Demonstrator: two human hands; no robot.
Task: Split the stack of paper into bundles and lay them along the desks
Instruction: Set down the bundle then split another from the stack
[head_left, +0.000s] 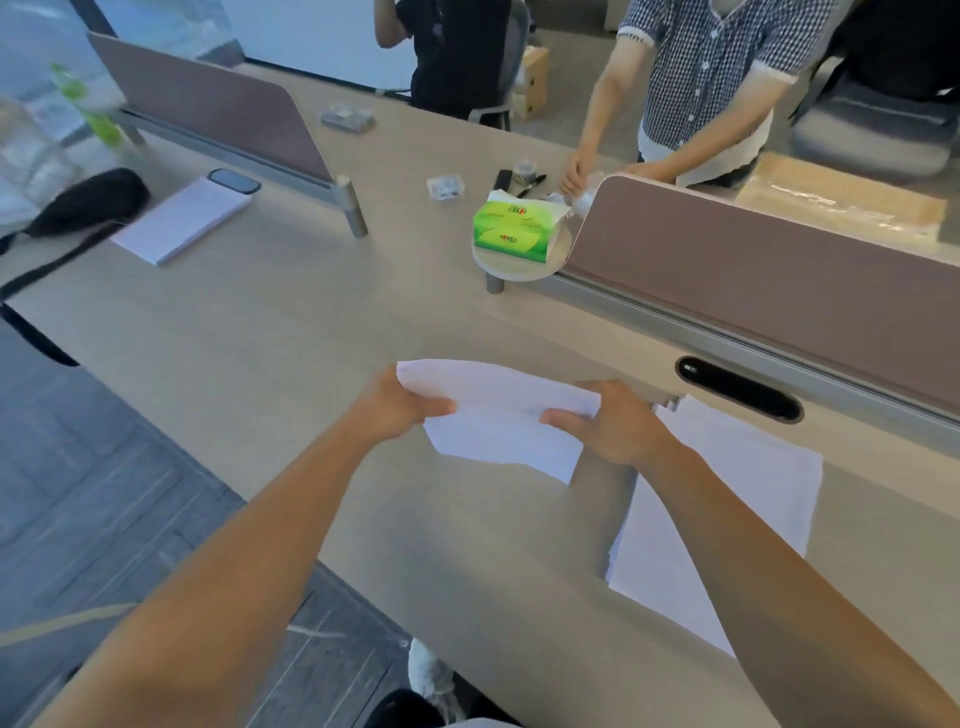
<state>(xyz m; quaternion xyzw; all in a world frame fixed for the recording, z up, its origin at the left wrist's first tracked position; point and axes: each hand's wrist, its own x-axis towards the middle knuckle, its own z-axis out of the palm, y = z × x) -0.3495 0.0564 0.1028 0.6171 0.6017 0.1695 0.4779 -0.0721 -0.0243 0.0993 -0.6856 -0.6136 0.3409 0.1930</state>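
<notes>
Holding a thin white paper bundle (498, 415) above the pale wooden bench (291, 332), my left hand (400, 402) and right hand (613, 423) clamp its ends; next it needs laying flat left of the remaining white stack (727, 499).

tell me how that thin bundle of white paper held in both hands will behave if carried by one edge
The thin bundle of white paper already bows between the left hand and right hand, so it would probably flop. It looks only a few sheets thick, so likely light. Loose sheets may fan apart or slide.
</notes>
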